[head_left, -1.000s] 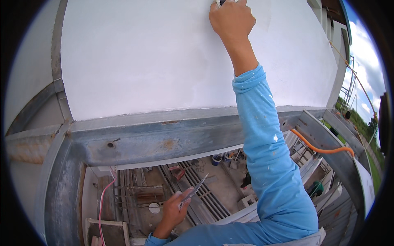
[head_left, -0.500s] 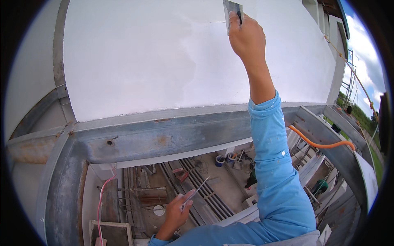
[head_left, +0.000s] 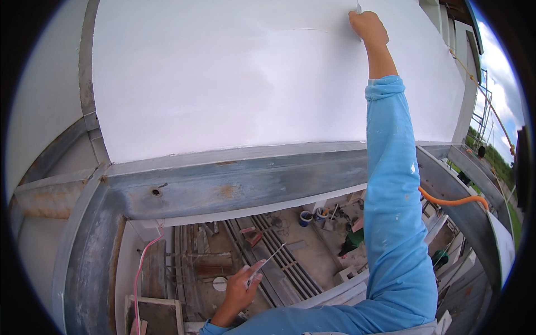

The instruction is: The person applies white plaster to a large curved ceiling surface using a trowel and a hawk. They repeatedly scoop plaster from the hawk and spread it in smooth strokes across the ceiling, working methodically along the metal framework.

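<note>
High on the white wall [head_left: 195, 78], my right hand [head_left: 371, 28] is closed round a putty knife [head_left: 358, 8]. Its blade is turned nearly edge-on beside the wall, so little of it shows. A thin dark line runs across the wall surface to the left of that hand. Low in the view, my left hand [head_left: 240, 294] grips a thin flat blade [head_left: 273, 254] tilted up to the right. Whitish smears mark its fingers. The blade's handle end is hidden in the fingers.
A rusty grey steel beam [head_left: 268, 181] runs below the wall, joined by another beam [head_left: 89, 251] at left. An orange hose [head_left: 452, 199] hangs over the right beam. Far below lie steel tubes [head_left: 287, 262], buckets [head_left: 305, 218] and a person in green [head_left: 352, 240].
My right hand with the putty knife has moved right and farther up the wall, the arm stretching out. The left hand keeps its grip with little movement. The view has shifted slightly.
</note>
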Available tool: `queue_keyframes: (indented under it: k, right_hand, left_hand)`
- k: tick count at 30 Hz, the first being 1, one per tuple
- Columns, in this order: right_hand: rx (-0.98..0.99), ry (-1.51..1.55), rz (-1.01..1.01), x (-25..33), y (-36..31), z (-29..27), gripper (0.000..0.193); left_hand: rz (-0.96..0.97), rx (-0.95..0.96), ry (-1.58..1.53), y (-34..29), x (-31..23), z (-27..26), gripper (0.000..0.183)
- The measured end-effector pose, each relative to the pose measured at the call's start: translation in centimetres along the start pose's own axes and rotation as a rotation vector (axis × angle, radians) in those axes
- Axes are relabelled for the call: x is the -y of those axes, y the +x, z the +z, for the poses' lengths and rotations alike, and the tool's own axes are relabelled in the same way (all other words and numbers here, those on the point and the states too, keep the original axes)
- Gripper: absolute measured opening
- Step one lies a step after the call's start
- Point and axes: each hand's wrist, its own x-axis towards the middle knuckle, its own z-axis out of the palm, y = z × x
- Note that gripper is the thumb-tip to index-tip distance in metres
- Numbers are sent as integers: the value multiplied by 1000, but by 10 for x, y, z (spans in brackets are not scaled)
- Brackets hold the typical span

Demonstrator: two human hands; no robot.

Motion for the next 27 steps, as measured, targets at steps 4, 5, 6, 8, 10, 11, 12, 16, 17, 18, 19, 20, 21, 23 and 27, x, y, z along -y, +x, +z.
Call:
queue_keyframes:
  k: [4, 5, 6, 8, 10, 11, 12, 16, 17, 18, 19, 20, 21, 23, 27]
  right_hand:
    - [-233, -11, -155, 54, -43, 18, 36]
    - [-340, -10, -217, 68, -58, 22, 34]
    - [-368, 3, -257, 79, -66, 25, 33]
    - [-416, 37, -336, 103, -88, 28, 31]
    - [-343, 140, -408, 134, -123, 24, 29]
    - [-355, 158, -459, 142, -133, 28, 29]
    - [-366, 177, -510, 149, -143, 33, 29]
    - [-430, 201, -684, 160, -194, 54, 35]
    - [-479, 188, -733, 162, -207, 60, 39]
    - [-426, 197, -782, 158, -217, 62, 40]
    - [-376, 209, -830, 154, -228, 57, 40]
    - [-330, 218, -876, 150, -234, 52, 41]
    - [-353, 259, -843, 142, -231, 45, 41]
    - [-357, 300, -716, 110, -202, 20, 38]
    - [-18, 163, -85, 23, -107, -23, 36]
  left_hand:
    - [1, -41, 1, 1, -1, -3, 37]
    - [-11, -35, -2, 1, 0, -4, 37]
    - [-23, -28, -5, 2, 0, -5, 37]
    - [-42, -29, -4, 1, 2, -5, 37]
    - [-57, -46, 1, -2, 4, -5, 37]
    - [-53, -50, 3, -3, 5, -4, 37]
    - [-50, -56, 5, -3, 5, -4, 37]
    - [-6, -30, -1, -2, 4, 2, 38]
    - [-16, -34, 5, -4, 6, 2, 38]
    - [-24, -35, 9, -6, 8, 3, 39]
    - [-40, -51, -1, -8, 9, 3, 38]
    - [-51, -63, -10, -10, 9, 2, 38]
    - [-63, -74, -20, -12, 11, 1, 37]
    - [-85, -78, -12, -16, 17, 1, 36]
    - [-199, -26, -61, -14, 14, -3, 24]
